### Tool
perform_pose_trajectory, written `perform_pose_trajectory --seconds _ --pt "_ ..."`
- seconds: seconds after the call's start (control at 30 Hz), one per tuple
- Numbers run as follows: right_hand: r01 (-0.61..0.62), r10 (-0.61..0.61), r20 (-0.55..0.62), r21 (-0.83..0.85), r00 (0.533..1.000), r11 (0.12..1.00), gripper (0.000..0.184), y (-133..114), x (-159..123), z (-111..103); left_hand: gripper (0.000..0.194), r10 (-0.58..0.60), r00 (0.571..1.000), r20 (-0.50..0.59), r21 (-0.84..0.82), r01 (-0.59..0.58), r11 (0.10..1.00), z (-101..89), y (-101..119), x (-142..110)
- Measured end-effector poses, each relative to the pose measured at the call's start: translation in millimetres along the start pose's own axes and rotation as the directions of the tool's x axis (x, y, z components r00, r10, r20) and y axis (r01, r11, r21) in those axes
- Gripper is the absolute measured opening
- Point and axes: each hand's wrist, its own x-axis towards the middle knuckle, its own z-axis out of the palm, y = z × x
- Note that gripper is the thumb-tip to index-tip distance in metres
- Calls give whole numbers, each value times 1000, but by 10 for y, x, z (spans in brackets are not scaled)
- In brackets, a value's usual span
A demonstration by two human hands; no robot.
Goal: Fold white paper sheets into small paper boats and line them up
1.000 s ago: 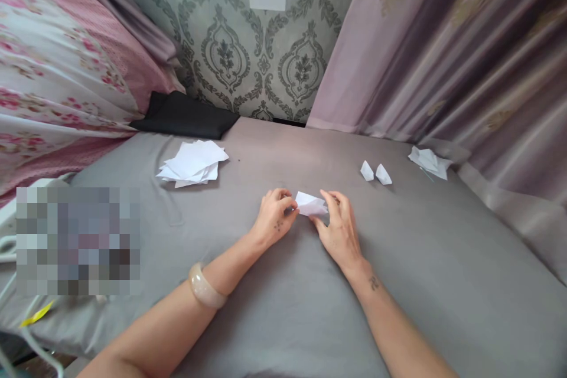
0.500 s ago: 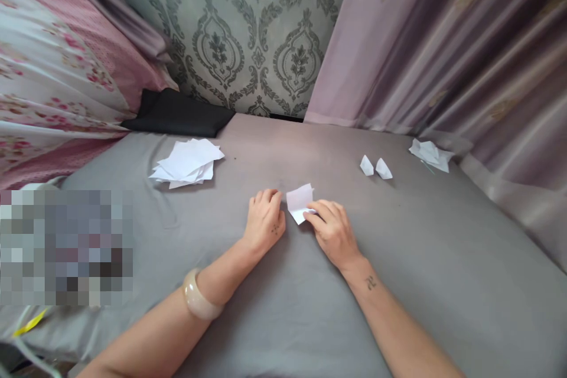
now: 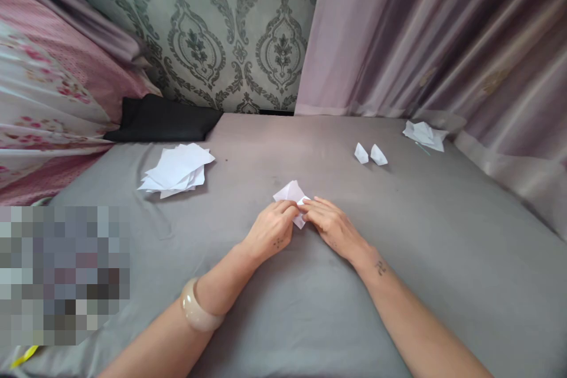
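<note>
Right now you pinch the small paper piece (image 3: pixel 293 196) between both hands, left hand (image 3: pixel 271 230) and right hand (image 3: pixel 332 225), each grip closed on its near edge, pressing it to the grey bed sheet (image 3: pixel 283 319). It looks partly folded. Two folded pieces (image 3: pixel 370 154) lie beyond and right of it; flat sheets (image 3: pixel 176 170) wait to its left. No writing is readable.
</note>
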Motion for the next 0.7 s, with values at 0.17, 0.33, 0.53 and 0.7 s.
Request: perform_pose_trajectory --seconds 0.17,0.33,0.53,0.7 --pt "-26 26 14 36 1000 999 26 11 -28 -6 35 -68 996 52 93 63 994 -57 -55 -26" --pt "-153 153 10 45 988 987 27 -57 -50 -79 25 -157 986 51 162 147 976 -68 55 -92" --pt "-300 300 -2 38 954 953 24 -112 -36 -44 18 -266 962 -56 134 271 953 15 163 -164" --pt "-389 396 -68 94 916 916 24 -115 -9 45 15 -331 936 -117 4 334 943 30 148 -157"
